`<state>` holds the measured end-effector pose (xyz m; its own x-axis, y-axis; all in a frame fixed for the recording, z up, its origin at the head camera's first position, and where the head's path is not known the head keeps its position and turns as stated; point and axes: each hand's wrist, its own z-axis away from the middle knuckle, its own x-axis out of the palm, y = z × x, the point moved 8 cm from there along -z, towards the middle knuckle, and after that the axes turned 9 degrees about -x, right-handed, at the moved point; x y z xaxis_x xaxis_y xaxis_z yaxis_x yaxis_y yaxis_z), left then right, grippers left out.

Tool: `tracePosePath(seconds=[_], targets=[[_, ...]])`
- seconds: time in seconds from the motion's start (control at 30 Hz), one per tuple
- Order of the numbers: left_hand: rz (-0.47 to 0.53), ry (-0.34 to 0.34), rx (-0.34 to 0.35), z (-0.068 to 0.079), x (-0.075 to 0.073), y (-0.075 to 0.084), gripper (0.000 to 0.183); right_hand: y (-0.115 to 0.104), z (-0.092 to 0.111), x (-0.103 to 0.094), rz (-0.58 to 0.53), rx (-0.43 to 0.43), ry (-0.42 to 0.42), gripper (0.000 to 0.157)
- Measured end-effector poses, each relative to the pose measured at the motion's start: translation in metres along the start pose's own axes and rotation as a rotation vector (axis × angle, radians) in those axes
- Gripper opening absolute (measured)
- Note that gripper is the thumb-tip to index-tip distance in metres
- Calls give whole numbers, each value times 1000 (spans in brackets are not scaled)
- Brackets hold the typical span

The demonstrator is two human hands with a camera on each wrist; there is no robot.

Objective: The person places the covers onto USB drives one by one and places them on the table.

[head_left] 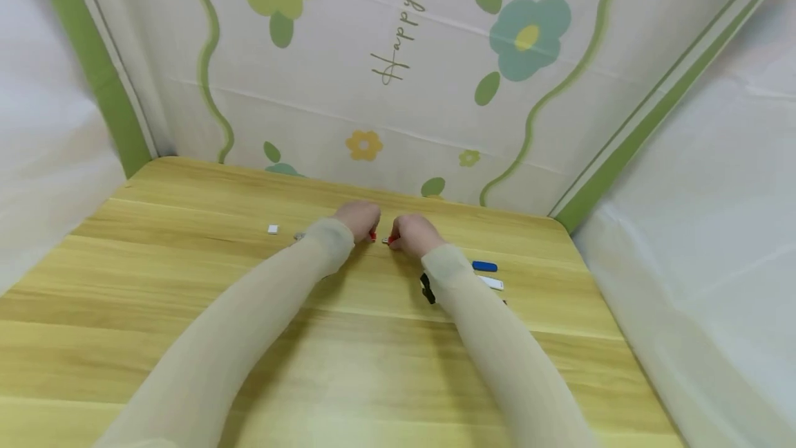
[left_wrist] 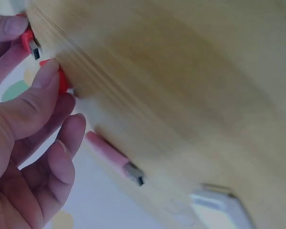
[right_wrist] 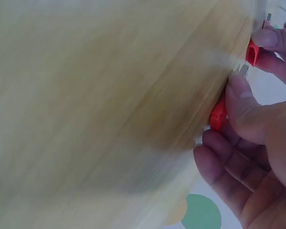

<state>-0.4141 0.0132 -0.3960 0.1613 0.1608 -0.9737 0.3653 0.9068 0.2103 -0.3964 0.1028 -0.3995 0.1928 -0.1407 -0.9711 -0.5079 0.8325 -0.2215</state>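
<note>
In the head view both hands meet near the table's far edge. My left hand (head_left: 359,218) pinches a hollow red cap (right_wrist: 251,53) between thumb and fingertips. The thumb of my right hand (head_left: 415,234) presses a red USB flash drive (right_wrist: 219,113) against the fingers; its bare metal plug (right_wrist: 244,70) points at the cap. A small gap separates cap and plug. Next to the left hand lies a pink USB stick (left_wrist: 109,153) with its metal plug showing. Fingers cover much of both red pieces.
Left on the table (head_left: 186,282) sits a small white piece (head_left: 273,229). To the right are a blue stick (head_left: 484,266), a white stick (head_left: 491,283) and a black object (head_left: 427,289) partly behind the sleeve. A flowered curtain (head_left: 398,109) hangs beyond the far edge.
</note>
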Motion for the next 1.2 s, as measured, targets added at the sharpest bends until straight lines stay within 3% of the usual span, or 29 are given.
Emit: tracePosePath(seconds=[0.27, 0.43, 0.77, 0.9, 1.2], targets=[[-207, 69, 14, 4, -12, 18, 15, -9, -3, -6, 31, 15, 38, 9], [-263, 55, 20, 5, -10, 30, 16, -8, -1, -4, 38, -10, 25, 7], [-273, -26, 93, 6, 1, 38, 20, -3, 1, 0, 23, -51, 13, 7], [-250, -59, 91, 7, 1, 36, 20, -6, 1, 1, 21, -62, -7, 8], [-236, -24, 93, 9, -2, 35, 20, -11, 3, -2, 36, -53, 3, 9]])
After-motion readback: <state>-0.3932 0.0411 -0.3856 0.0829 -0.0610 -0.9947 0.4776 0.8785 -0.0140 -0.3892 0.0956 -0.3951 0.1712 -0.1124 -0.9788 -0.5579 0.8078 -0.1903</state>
